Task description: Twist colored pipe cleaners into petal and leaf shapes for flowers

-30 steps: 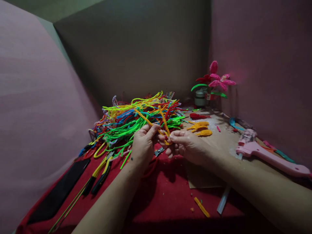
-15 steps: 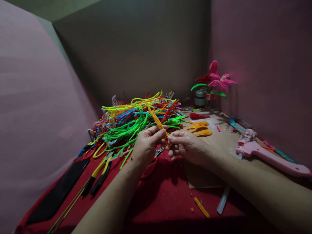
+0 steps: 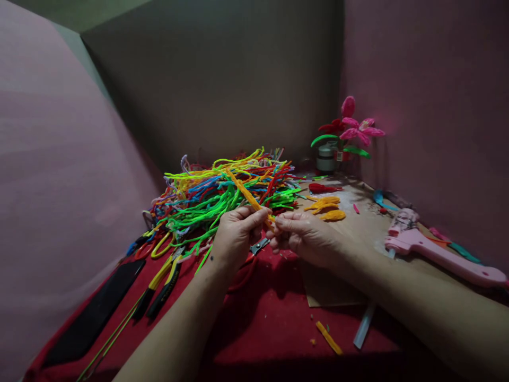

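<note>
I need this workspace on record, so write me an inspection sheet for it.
Surface: red cloth, tan board at right; small scraps lie on the cloth.
Work piece: orange fuzzy strip, folded or doubled, hard to tell which.
Clutter: heap of coloured fuzzy sticks; pliers and black flat item at left; pink glue gun at right.
Hands: left hand and right hand both pinch the strip.
Cables: nothing seen for certain.
Surroundings: walls close around; pink flower at back right.
</note>
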A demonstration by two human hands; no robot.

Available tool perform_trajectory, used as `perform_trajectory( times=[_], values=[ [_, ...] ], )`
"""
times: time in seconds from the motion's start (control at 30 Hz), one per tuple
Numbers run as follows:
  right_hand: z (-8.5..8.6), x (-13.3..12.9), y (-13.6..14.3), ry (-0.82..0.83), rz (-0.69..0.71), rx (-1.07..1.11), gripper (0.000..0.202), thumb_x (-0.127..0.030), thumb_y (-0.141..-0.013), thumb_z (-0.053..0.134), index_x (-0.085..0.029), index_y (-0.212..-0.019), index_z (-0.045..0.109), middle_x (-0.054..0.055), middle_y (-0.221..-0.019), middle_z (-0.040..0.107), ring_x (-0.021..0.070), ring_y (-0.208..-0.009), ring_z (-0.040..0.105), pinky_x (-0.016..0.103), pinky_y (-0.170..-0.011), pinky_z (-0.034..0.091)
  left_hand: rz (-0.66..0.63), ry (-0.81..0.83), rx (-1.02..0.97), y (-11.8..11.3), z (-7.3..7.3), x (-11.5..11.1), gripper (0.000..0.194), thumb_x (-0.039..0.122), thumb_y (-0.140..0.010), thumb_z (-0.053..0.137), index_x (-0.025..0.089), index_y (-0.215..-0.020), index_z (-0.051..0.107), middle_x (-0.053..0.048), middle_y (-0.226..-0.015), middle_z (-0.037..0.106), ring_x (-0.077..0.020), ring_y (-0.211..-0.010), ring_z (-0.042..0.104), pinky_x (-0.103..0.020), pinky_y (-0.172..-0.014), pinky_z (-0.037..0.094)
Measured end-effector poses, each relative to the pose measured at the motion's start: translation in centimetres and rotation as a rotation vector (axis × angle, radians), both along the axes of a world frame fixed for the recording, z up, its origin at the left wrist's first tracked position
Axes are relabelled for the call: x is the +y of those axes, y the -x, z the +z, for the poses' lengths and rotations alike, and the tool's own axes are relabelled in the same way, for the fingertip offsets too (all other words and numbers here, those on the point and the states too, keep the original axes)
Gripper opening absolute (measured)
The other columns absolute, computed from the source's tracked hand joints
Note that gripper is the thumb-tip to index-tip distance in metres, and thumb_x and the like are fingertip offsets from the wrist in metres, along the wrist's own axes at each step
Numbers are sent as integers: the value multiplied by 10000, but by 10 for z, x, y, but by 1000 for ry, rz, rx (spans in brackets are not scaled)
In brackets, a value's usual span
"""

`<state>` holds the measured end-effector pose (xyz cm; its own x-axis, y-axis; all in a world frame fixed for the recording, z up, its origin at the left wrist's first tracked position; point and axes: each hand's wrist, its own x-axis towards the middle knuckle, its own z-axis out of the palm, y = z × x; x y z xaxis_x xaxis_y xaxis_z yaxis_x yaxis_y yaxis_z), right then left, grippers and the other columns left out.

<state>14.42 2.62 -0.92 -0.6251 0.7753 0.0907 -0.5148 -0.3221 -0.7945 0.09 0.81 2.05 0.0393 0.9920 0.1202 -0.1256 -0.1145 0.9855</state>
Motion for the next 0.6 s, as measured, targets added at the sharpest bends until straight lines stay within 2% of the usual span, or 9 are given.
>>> perform_trajectory(
  times=[0.1,0.33,0.6],
  values=[
    [-1,0,0,-10,-19,-27,156,-232,-706,648,-106,-677,562,30,-651,593,114,-521,568,274,-536,463,5,5,-32,-2,1,-2,193,258,-689,680,113,-644,560,58,-471,398,-14,-393,328,-154,-380,220],
    [1,-5,2,-8,-76,-40,239,-246,-643,721,-123,-621,518,17,-635,604,101,-516,554,284,-537,470,33,8,-30,-6,3,-5,197,275,-682,682,119,-652,565,43,-467,453,-52,-403,434,-174,-397,306],
    [-1,-5,2,2,-76,-6,233,-228,-644,725,-125,-631,516,21,-639,629,102,-510,571,282,-533,494,34,11,-34,-5,4,-5,193,273,-660,697,122,-650,578,45,-452,474,-44,-382,430,-159,-381,296]
  ],
)
